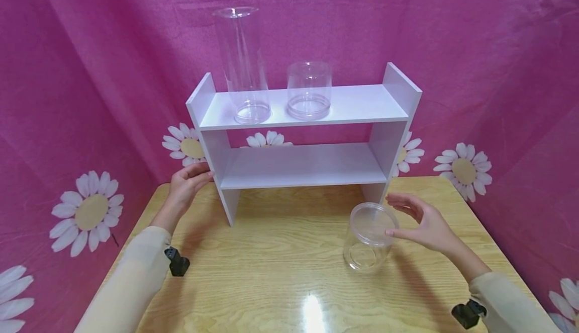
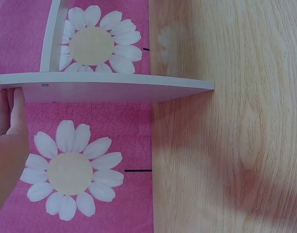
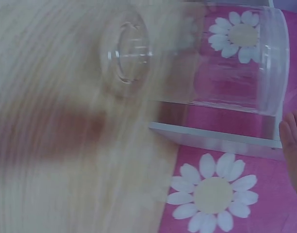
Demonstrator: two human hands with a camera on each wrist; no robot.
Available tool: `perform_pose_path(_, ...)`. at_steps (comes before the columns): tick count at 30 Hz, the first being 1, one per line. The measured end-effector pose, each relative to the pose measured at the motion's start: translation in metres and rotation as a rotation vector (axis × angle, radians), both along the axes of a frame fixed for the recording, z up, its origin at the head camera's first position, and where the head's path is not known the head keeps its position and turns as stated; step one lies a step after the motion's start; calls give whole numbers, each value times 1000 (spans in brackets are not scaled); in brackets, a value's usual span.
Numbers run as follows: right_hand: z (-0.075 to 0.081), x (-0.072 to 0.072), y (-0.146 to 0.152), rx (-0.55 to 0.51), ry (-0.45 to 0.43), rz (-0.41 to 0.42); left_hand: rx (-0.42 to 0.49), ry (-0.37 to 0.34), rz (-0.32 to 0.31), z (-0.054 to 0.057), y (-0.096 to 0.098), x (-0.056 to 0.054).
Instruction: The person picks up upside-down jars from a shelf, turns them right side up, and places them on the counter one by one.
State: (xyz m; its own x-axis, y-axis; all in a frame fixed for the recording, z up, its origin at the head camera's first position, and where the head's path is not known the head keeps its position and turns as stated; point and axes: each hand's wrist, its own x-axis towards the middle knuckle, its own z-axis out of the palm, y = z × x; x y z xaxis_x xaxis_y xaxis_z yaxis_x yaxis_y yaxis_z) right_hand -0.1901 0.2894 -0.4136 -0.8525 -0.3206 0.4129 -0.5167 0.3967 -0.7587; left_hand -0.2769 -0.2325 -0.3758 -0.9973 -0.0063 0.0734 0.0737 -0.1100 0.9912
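A white two-tier shelf (image 1: 303,166) stands on the wooden table. Against the outside of its left panel (image 2: 109,88), the fingertips of my left hand (image 1: 186,186) rest with fingers fairly straight. On the table before the shelf's right end is a clear, round plastic jar (image 1: 368,240), upright. My right hand (image 1: 425,226) is beside its upper rim, with thumb and fingers spread apart and not curled round it. The right wrist view shows the same jar (image 3: 226,63) sideways and blurred, with the fingertips (image 3: 291,131) near its rim end.
On the top board stand a tall clear cylinder (image 1: 246,66) at left and a short clear jar (image 1: 309,89) near the middle. Behind and at both sides hangs a pink cloth (image 1: 353,26) with printed daisies. The wooden table (image 1: 253,267) extends toward me.
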Motion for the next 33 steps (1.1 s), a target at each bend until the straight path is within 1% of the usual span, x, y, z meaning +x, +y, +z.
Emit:
perform_pose_path(6,18,-8,-4,48,17,-1,14,-15,-8,1,-1,1)
perform_pose_path(11,36,-15,-10,86,43,21,17,-19,-11,2,-1,2)
perform_pose_path(17,56,-27,-18,145,116,51,-8,-30,-1,2,-1,1)
perform_pose_path(22,72,-32,-26,202,158,59,-10,-40,-3,1,-1,1)
perform_pose_path(28,94,-37,-37,263,162,51,18,-34,1,0,-1,1)
perform_pose_path(33,115,-41,-48,274,177,64,21,-13,-11,1,0,1)
